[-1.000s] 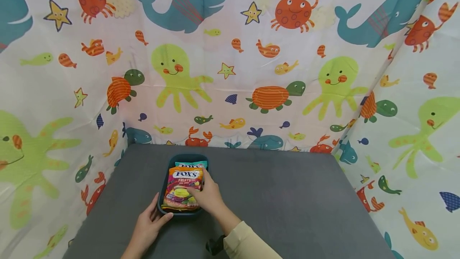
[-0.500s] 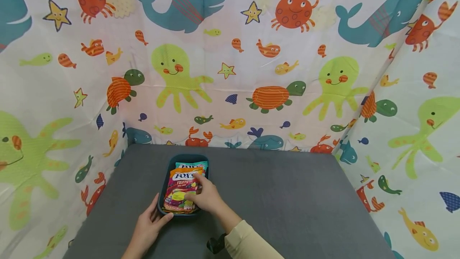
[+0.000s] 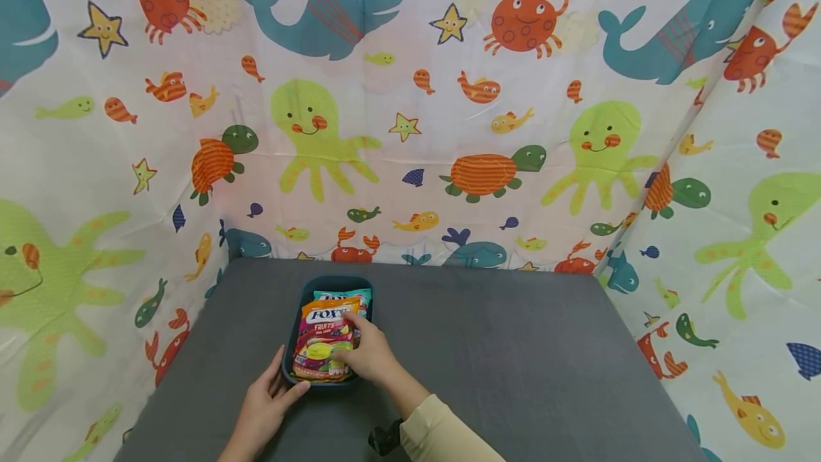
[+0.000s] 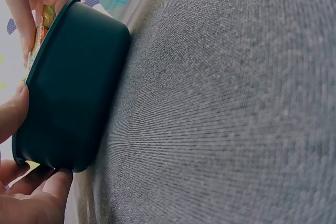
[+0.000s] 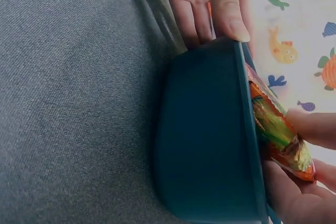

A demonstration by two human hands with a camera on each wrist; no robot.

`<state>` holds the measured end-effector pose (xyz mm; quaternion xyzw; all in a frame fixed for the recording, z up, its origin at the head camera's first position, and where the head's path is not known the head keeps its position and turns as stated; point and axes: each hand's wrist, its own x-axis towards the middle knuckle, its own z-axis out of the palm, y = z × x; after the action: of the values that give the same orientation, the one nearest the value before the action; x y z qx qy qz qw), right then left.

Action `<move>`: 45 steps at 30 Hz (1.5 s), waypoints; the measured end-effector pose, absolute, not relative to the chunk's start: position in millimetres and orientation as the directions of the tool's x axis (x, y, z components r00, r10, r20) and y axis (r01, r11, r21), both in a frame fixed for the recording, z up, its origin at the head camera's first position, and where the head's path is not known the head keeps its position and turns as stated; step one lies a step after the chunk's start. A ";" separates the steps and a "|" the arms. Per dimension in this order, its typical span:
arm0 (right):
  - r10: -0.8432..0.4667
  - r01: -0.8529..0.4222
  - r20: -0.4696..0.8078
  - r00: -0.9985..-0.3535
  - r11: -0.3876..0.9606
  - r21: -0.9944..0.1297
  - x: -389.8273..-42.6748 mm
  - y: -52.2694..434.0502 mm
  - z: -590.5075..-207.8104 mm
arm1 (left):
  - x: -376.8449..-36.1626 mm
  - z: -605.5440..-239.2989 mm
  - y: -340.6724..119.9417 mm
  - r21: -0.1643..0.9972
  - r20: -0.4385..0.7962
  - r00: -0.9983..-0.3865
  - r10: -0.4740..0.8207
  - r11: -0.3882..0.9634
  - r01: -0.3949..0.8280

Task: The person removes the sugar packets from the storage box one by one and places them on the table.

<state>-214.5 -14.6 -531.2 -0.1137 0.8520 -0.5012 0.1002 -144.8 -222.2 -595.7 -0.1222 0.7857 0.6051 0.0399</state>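
A dark teal plastic tub [image 4: 79,82] stands on the table and holds bags of candy. On top lies an orange and purple Fox's Fruits candy bag [image 3: 319,341]; a turquoise Fox's bag [image 3: 363,294] shows behind it. My left hand [image 3: 261,401] grips the tub's near left corner, thumb at the near rim and fingers along the left side. My right hand [image 3: 373,356] reaches over the right rim and pinches the right edge of the orange and purple bag. In the right wrist view, its thumb [image 5: 312,128] presses the bag's printed face, with fingers on the other side.
The tub sits on the left part of a grey cloth-covered table [image 3: 487,362]. A white curtain [image 3: 385,227] printed with sea animals encloses the back and both sides. A black device [image 3: 385,439] sits at my right wrist, beside the cream sleeve [image 3: 442,433].
My right hand has shifted slightly toward me, and the orange and purple bag has moved a little and straightened within the tub. My left hand and the tub have stayed in place.
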 end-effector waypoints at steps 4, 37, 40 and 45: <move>-0.277 -0.082 -0.062 -0.959 0.479 -0.874 -214.1 -14.1 -531.7 | -144.7 -597.2 -221.4 0.938 -0.220 -0.966 -0.139 0.240 -0.248; -0.278 -0.063 -0.042 -0.960 0.359 -0.931 -216.9 -10.3 -532.7 | -145.6 -598.0 -221.7 0.935 -0.242 -0.959 -0.149 0.228 -0.272; -0.280 -0.045 -0.054 -0.958 0.336 -0.941 -219.3 -7.8 -532.6 | -144.8 -598.0 -222.1 0.934 -0.242 -0.959 -0.147 0.231 -0.272; -0.297 -0.022 -0.068 -0.953 0.291 -0.957 -225.2 -1.6 -530.1 | -146.4 -597.7 -222.1 0.933 -0.238 -0.961 -0.142 0.242 -0.267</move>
<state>-225.2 -1.6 -530.1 -0.1003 0.7948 -0.5870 0.1170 -146.4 -222.1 -597.7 -0.1301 0.7865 0.6016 0.0518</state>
